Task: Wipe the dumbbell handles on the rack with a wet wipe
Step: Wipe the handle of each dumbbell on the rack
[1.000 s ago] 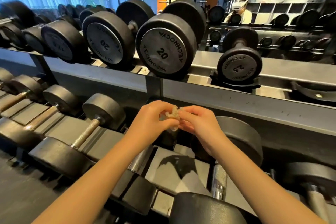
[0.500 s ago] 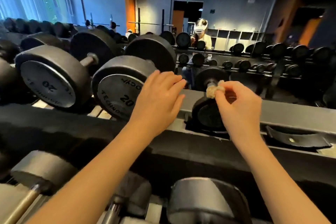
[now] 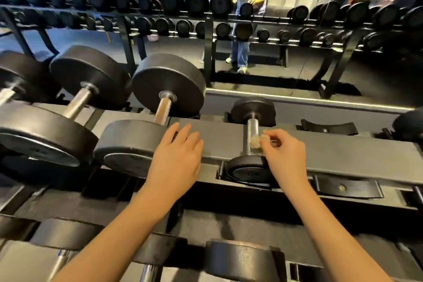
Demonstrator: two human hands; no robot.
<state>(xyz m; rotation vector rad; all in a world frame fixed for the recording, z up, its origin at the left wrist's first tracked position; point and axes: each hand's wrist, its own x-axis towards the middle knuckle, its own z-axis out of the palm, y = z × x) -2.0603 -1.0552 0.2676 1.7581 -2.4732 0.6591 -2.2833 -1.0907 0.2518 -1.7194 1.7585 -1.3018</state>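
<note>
Along the bottom edge of the frame, the lower shelf holds more dumbbells (image 3: 240,258), their handles mostly hidden by the forearms. Above them, just left of centre, the left hand (image 3: 176,158) lies flat with its fingers straight. It is on or just over the rack rail (image 3: 343,151), beside the near head of a big dumbbell, and holds nothing.

Right of centre, the right hand (image 3: 285,155) pinches a crumpled wet wipe (image 3: 256,142) between thumb and fingertips. It holds the wipe against the right side of the small dumbbell handle (image 3: 251,127), toward the handle's near end. The far part of that handle is bare.

This handle looks to be in the middle of its wipe, or only just begun. To the left, the big dumbbell handle (image 3: 163,110) and the next handle (image 3: 79,103) have no hand on them, and nothing shows whether they have been wiped. With the lower shelf also waiting, most of the job seems to remain.

Across the top of the frame, what looks like a mirror (image 3: 286,89) shows another long rack with a person standing at it.
</note>
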